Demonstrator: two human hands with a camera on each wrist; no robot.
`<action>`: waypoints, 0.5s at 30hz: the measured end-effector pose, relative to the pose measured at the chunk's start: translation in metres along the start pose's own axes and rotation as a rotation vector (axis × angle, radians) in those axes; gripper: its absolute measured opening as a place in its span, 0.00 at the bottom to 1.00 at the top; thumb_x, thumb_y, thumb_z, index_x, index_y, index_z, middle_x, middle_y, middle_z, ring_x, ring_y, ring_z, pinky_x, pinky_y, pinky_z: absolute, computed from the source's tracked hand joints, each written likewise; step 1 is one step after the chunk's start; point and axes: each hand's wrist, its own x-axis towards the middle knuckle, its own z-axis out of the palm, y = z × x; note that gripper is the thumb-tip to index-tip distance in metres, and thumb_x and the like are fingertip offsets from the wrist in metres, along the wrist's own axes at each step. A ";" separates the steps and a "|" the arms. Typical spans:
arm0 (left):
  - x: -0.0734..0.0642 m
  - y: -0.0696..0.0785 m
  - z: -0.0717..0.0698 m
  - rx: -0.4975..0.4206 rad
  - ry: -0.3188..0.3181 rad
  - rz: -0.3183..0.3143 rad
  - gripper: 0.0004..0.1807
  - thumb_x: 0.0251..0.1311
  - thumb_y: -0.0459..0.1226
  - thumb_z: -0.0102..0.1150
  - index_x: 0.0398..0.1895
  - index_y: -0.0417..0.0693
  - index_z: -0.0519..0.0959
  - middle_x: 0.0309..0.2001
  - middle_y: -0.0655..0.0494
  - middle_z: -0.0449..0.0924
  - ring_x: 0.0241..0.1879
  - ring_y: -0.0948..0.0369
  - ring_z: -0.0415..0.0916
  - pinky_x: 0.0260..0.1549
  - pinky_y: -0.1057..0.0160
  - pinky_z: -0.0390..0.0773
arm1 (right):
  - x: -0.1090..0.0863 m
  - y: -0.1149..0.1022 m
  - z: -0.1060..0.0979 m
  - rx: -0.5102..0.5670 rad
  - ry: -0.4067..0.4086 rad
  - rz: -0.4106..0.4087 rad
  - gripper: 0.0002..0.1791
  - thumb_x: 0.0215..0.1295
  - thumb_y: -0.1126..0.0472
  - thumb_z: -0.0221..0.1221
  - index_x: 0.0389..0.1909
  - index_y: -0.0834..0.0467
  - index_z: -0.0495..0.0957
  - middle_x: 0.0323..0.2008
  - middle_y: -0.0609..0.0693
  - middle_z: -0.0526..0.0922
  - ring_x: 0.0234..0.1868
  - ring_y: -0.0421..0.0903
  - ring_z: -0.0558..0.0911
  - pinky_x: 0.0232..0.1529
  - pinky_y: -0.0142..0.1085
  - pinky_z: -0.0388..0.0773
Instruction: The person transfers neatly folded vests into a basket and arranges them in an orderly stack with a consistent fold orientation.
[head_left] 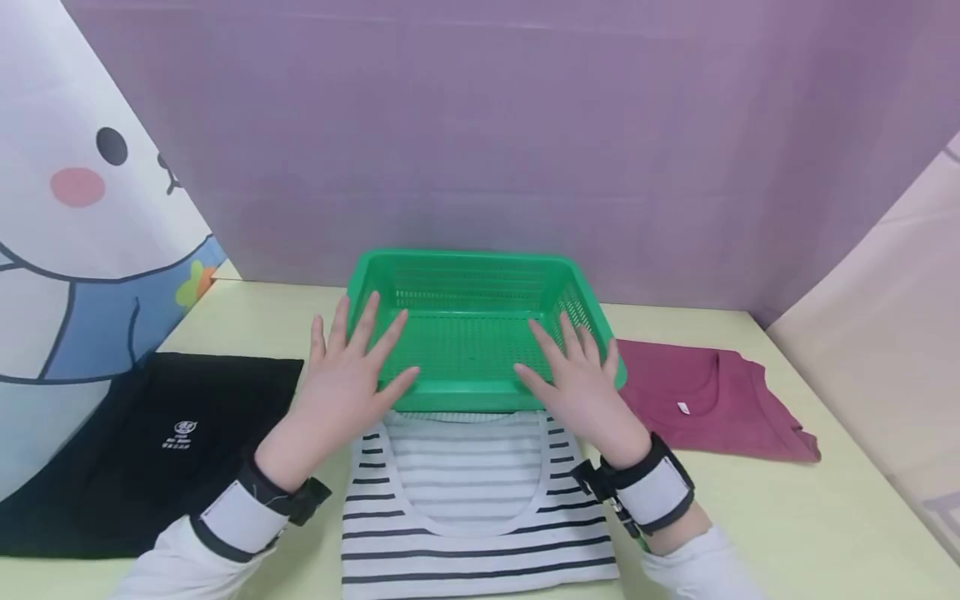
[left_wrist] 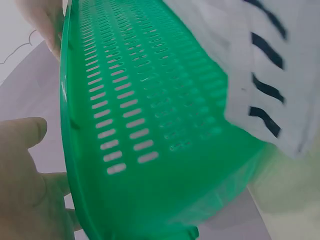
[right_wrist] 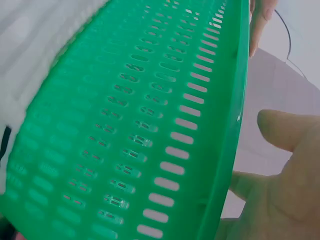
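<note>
A green plastic basket (head_left: 472, 396) stands at the back middle of the table, its slotted near wall (left_wrist: 125, 115) filling much of the left wrist view. Over its left front corner my left hand (head_left: 341, 383) spreads its fingers and holds nothing. My right hand (head_left: 581, 392) is spread likewise above the right front corner. Whether either hand touches the rim cannot be told. Directly in front of the basket lies a folded white shirt with black stripes (head_left: 480, 554), its neckline toward the basket; part of it also shows in the right wrist view.
On the left lies a folded black garment (head_left: 225, 400) with a small white print. A folded maroon top (head_left: 690, 408) is at the right, close to the basket. Behind the pale yellow table (head_left: 810, 517) hangs a purple backdrop (head_left: 480, 125).
</note>
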 end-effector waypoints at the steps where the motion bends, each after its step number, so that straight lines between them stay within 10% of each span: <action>1: -0.001 -0.002 -0.001 -0.001 -0.004 0.004 0.39 0.66 0.57 0.45 0.75 0.55 0.48 0.75 0.41 0.36 0.73 0.38 0.26 0.66 0.32 0.33 | -0.001 0.001 -0.002 0.015 -0.014 -0.010 0.36 0.70 0.41 0.46 0.74 0.47 0.47 0.75 0.61 0.39 0.73 0.67 0.41 0.65 0.67 0.27; 15: -0.034 -0.034 -0.018 -0.439 -0.124 -0.123 0.42 0.70 0.55 0.39 0.75 0.48 0.32 0.74 0.37 0.26 0.72 0.36 0.30 0.59 0.27 0.50 | -0.024 0.028 -0.024 0.472 0.150 0.062 0.20 0.72 0.55 0.49 0.59 0.61 0.69 0.58 0.59 0.73 0.55 0.55 0.75 0.52 0.48 0.75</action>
